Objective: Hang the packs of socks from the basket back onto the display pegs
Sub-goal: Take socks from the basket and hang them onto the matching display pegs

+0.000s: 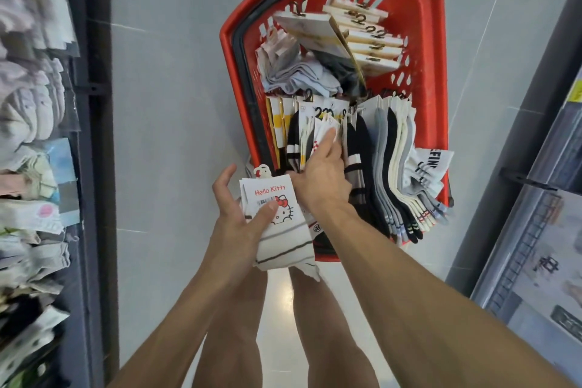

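- The left hand (234, 214) grips a Hello Kitty pack (282, 231) of white striped socks. The thumb presses the printed card and the other fingers curl behind it, mostly hidden.
- More cards and socks lie stacked behind that pack; only their edges show, so their number cannot be told.
- The right hand (321, 175) reaches into the red basket (436, 41). Its fingers (327, 143) are pushed in among a row of upright packs (393, 167), with the tips on a white card.
- Whether those fingers pinch a pack or only part the row cannot be told, because the cards cover the fingertips and the thumb's grip.
- To the right of the right fingers, black, grey and cream socks fan over the basket's near edge.
- Beyond the fingers lie loose pale socks (293, 72) and a stack of cream carded packs (365, 38) with small hooks.
- The black handle (252, 41) lies folded along the rim, left of the fingers.
- Far left of both hands, the display rack (31, 104) of hanging socks is blurred and cut off; its pegs cannot be made out.
- The basket sits on the grey tiled floor (173, 104).
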`<action>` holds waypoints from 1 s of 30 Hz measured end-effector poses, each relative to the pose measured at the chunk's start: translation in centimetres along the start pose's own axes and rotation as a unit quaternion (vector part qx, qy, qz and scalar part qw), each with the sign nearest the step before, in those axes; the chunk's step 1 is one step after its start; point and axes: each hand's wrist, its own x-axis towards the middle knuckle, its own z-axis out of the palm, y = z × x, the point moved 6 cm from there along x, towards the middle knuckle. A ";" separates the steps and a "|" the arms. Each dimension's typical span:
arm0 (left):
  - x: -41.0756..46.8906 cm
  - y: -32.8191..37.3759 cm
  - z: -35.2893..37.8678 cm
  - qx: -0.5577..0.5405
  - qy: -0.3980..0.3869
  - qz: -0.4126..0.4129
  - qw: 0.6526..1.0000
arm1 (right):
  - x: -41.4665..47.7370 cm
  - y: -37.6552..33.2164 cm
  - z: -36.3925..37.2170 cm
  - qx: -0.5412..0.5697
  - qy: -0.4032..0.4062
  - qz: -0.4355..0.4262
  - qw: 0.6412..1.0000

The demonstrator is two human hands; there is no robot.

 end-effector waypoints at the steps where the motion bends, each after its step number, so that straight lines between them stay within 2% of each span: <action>1: 0.0 0.2 -0.2 -0.001 0.001 0.003 1.000 | 0.0 -0.1 0.0 -0.007 0.016 -0.003 1.000; 4: 0.1 0.8 -1.0 0.000 0.008 0.016 1.000 | 0.1 0.1 -1.2 0.012 0.070 -0.033 0.997; 6: 0.1 1.4 -1.7 0.004 0.018 0.035 0.999 | 0.2 0.8 -2.8 0.070 0.088 -0.047 0.993; 9: -0.2 2.3 -2.5 0.011 0.043 0.058 0.997 | -0.5 1.7 -5.4 0.186 0.066 -0.049 0.979; 12: -1.2 3.7 -2.7 0.015 0.062 0.083 0.995 | -3.1 1.2 -8.2 0.304 0.011 -0.103 0.947; 14: -2.4 5.1 -3.1 0.013 0.077 0.112 0.991 | -6.1 0.3 -10.4 0.338 -0.010 -0.147 0.929; 17: -5.3 8.5 -4.4 0.003 0.111 0.174 0.979 | -11.7 -1.7 -14.9 0.371 0.024 -0.234 0.898; 20: -10.1 13.1 -6.6 -0.019 0.133 0.225 0.965 | -18.6 -4.1 -20.3 0.389 0.097 -0.298 0.866; 25: -23.5 22.5 -12.8 -0.056 0.223 0.333 0.914 | -33.4 -9.6 -29.8 0.422 0.181 -0.413 0.787; 28: -33.9 27.1 -17.2 -0.097 0.294 0.401 0.862 | -43.5 -13.5 -34.2 0.433 0.195 -0.498 0.725; 30: -41.0 29.0 -19.9 -0.110 0.333 0.436 0.829 | -50.0 -16.6 -35.6 0.396 0.202 -0.550 0.707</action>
